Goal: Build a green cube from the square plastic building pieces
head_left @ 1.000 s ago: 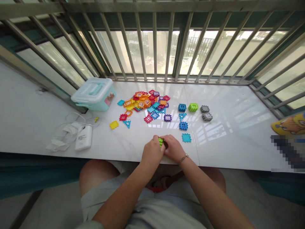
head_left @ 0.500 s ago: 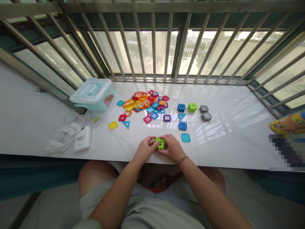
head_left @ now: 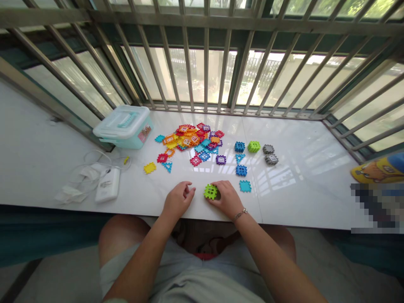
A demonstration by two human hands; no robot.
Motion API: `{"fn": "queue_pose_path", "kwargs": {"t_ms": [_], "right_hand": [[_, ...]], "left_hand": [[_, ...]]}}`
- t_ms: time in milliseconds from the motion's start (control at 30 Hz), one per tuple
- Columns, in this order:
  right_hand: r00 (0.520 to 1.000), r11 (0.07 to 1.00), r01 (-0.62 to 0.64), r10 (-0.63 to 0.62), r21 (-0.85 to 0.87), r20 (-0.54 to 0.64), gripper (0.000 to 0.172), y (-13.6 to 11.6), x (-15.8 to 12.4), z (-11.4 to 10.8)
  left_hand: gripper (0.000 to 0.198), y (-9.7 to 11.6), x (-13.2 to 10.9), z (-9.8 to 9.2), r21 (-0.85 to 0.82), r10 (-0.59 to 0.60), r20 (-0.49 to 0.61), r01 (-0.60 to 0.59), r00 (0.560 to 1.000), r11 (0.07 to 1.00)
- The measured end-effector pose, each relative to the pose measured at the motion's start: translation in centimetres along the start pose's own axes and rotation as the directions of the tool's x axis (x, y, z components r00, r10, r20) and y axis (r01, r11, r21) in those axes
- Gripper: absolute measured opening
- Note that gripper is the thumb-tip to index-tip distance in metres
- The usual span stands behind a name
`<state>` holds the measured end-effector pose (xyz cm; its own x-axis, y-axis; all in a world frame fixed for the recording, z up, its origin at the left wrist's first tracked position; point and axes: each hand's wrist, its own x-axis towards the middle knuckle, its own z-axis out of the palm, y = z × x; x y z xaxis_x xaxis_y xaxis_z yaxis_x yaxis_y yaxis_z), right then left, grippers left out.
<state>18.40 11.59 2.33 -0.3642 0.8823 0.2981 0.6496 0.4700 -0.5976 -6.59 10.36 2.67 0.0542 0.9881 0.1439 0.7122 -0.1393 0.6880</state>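
My right hand (head_left: 227,197) grips a bright green toothed building tile (head_left: 210,192) with a window pattern, close to the table's front edge. Whether other tiles are stacked beneath it I cannot tell. To its left, my left hand (head_left: 179,198) holds nothing; its fingers are curled loosely, with the thumb apart. Beyond my right hand lie a flat light blue tile (head_left: 245,186), a blue window tile stack (head_left: 241,170), a blue triangle (head_left: 240,158) and another blue stack (head_left: 239,146). A green stack (head_left: 253,146) and grey tiles (head_left: 271,159) stand farther right.
A heap of mixed coloured tiles (head_left: 191,139) spreads across the table's middle, with a yellow tile (head_left: 150,168) nearer me. At left are a lidded turquoise box (head_left: 124,128), a white power bank (head_left: 107,185) and cables. A yellow patterned object (head_left: 375,170) lies at far right. Metal bars border the back.
My left hand has let go of the green tile and moved left, away from it. My right hand still holds the tile in nearly the same place. The view has tilted up slightly.
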Motion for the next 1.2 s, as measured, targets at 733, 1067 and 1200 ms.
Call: {"fn": "queue_pose_path", "kwargs": {"t_ms": [733,1067,1200], "right_hand": [[0.998,1.000,0.012,-0.013,-0.016,-0.069,0.050,-0.2,-0.4,-0.4],[0.971,0.996,-0.028,0.048,0.090,-0.235,0.038,0.3,-0.5,-0.5],[0.948,0.982,-0.138,0.168,0.127,-0.271,0.035,0.5,-0.6,-0.4]], "left_hand": [[0.024,1.1,-0.3,0.7,0.328,0.089,0.070,-0.107,0.994,0.939],[0.068,1.8,-0.7,1.6,0.190,0.151,0.053,-0.159,0.987,0.969],[0.094,3.6,-0.3,4.2,0.227,0.139,0.034,-0.143,0.990,0.963]]}}
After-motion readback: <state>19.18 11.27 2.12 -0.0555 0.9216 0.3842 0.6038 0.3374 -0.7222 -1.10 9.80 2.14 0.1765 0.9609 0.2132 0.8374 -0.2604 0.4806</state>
